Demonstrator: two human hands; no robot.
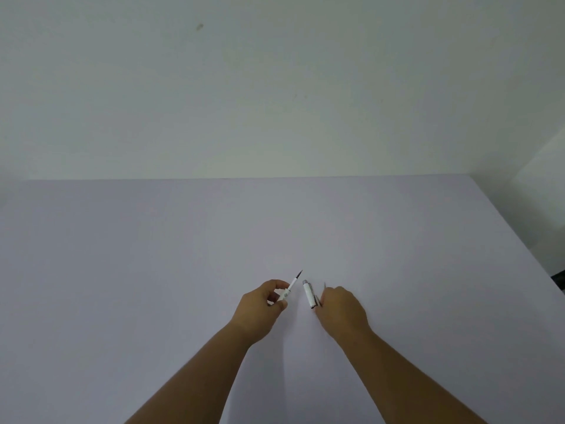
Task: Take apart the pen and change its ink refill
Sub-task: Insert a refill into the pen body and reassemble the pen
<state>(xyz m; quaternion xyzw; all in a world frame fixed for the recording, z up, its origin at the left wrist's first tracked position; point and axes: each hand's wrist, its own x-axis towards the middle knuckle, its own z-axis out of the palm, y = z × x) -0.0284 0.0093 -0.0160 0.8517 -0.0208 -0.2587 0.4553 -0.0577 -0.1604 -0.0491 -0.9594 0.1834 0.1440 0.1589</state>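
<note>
Covering most of the lower view is a pale lavender table (153,255), bare apart from the pen parts and both forearms. A plain off-white wall (275,87) is seen behind it, marked only by a small dark smudge (200,26) high up. A dark object (559,278) is clipped by the right edge of the view; what it is cannot be told. Nothing is placed between the camera and the hands, so the work area is not blocked.

The pen is seen in two separated pieces. The front section with refill (290,287) is white, thin, with a dark pointed tip aimed up and to the right, and a slightly thicker white collar at its lower end. The barrel (308,294) is a short white tube with a silvery cap at its far end and a dark ring at its near end; it is tilted slightly left of upright in the view. A thin grey sliver, perhaps a clip, is seen just right of it, blurred.

The front section is pinched at its lower end by the left hand (260,307), fingers curled round it, tip sticking clear above the knuckles. The barrel is seen at the fingertips of the right hand (342,310), whose fingers are curled and motion-blurred; whether it is gripped or just touched cannot be told. The two pieces are held near each other but apart, with bare table showing between them, above the table centre-front.
</note>
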